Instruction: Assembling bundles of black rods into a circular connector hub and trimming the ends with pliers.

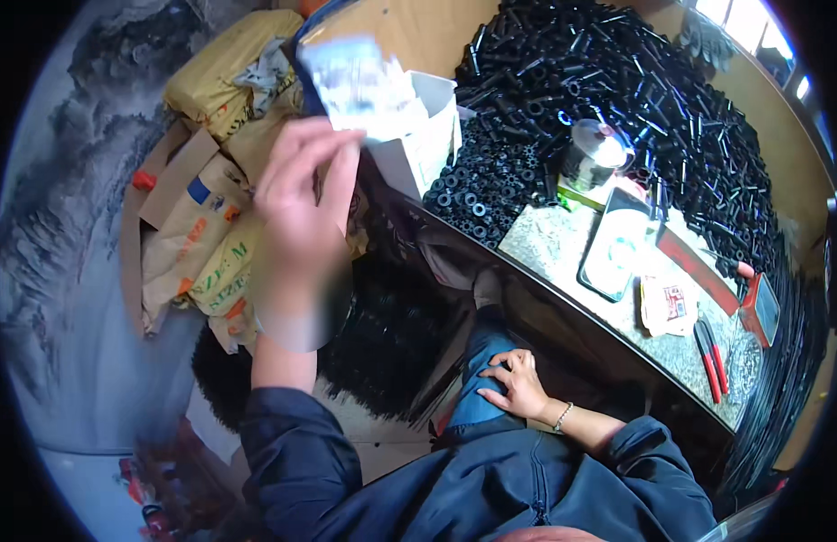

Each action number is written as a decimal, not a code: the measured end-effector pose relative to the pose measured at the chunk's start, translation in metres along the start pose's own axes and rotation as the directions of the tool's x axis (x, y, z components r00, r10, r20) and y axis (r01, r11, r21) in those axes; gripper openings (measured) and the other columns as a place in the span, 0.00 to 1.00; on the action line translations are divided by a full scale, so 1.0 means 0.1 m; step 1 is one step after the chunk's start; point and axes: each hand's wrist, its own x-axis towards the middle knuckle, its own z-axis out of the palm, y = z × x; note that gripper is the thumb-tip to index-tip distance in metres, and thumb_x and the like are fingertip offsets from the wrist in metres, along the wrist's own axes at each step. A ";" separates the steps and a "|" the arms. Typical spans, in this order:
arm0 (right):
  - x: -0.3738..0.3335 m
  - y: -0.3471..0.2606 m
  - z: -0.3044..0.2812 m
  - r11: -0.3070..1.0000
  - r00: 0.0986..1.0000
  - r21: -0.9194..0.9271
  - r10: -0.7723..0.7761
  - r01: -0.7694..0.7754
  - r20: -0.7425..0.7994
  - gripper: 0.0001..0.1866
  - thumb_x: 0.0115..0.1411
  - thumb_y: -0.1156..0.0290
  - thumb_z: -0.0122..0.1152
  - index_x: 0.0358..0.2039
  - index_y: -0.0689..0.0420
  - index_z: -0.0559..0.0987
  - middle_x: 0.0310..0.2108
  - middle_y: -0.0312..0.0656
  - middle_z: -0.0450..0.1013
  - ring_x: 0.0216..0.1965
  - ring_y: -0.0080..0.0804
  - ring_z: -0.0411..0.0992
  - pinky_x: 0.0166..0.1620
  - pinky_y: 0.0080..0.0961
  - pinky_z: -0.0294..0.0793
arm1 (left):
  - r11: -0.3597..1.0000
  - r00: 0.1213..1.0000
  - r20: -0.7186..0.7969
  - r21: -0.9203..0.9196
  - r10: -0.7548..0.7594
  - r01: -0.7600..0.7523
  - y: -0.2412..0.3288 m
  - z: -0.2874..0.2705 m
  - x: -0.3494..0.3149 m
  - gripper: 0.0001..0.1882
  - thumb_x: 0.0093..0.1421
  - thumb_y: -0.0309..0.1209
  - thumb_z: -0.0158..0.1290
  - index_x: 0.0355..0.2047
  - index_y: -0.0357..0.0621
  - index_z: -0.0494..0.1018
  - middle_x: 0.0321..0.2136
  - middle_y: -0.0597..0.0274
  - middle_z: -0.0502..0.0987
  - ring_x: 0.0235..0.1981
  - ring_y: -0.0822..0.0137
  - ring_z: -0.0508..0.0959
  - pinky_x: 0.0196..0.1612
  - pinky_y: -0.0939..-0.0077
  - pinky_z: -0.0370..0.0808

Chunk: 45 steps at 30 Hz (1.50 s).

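My left hand point(305, 199) is raised at the left of the table, slightly blurred. Its thumb and fingers come together at the lower edge of a pale, shiny plastic packet point(350, 77), seemingly pinching it. What the packet contains is washed out by glare. Just right of the fingertips stands an open white box point(441, 113). My right hand point(518, 384), with a beaded bracelet at the wrist, lies on my jeans-covered leg point(477, 406). Its fingers are spread and nothing is in them.
Black tubular parts point(617, 68) form a big heap on the table, with small black rings point(481, 185) beside it. On a speckled board point(545, 235) lie a phone point(612, 244), red-handled pliers point(710, 361) and a small packet point(668, 305). A metal cup point(594, 154) stands behind. Sacks point(224, 68) fill the left.
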 end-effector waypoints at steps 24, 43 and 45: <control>-0.99 0.54 -0.69 0.962 0.962 -0.011 0.272 -0.272 -0.029 0.16 0.51 0.63 0.61 0.37 0.58 0.76 0.38 0.47 0.69 0.40 0.48 0.67 0.47 0.37 0.67 | 0.947 0.784 0.532 0.198 -0.320 0.253 1.01 0.71 -2.00 0.09 0.50 0.18 0.53 0.33 0.37 0.73 0.34 0.53 0.74 0.37 0.55 0.74 0.42 0.69 0.72; -2.12 -0.52 -1.71 0.937 0.820 -0.058 0.270 -0.344 -0.504 0.08 0.51 0.69 0.62 0.29 0.57 0.76 0.26 0.41 0.73 0.29 0.39 0.71 0.34 0.31 0.72 | 0.935 0.195 0.979 0.012 0.062 -0.355 1.95 3.13 -0.96 0.36 0.47 0.33 0.54 0.55 0.32 0.57 0.41 0.38 0.71 0.42 0.45 0.73 0.46 0.59 0.71; -2.14 -0.48 -1.74 0.939 0.818 -0.042 0.275 -0.342 -0.506 0.07 0.50 0.70 0.62 0.29 0.58 0.76 0.26 0.42 0.73 0.29 0.40 0.71 0.33 0.31 0.72 | 0.892 0.337 0.923 -0.016 0.187 -0.452 1.80 3.20 -1.08 0.28 0.48 0.27 0.50 0.51 0.33 0.61 0.36 0.38 0.72 0.37 0.44 0.75 0.42 0.58 0.73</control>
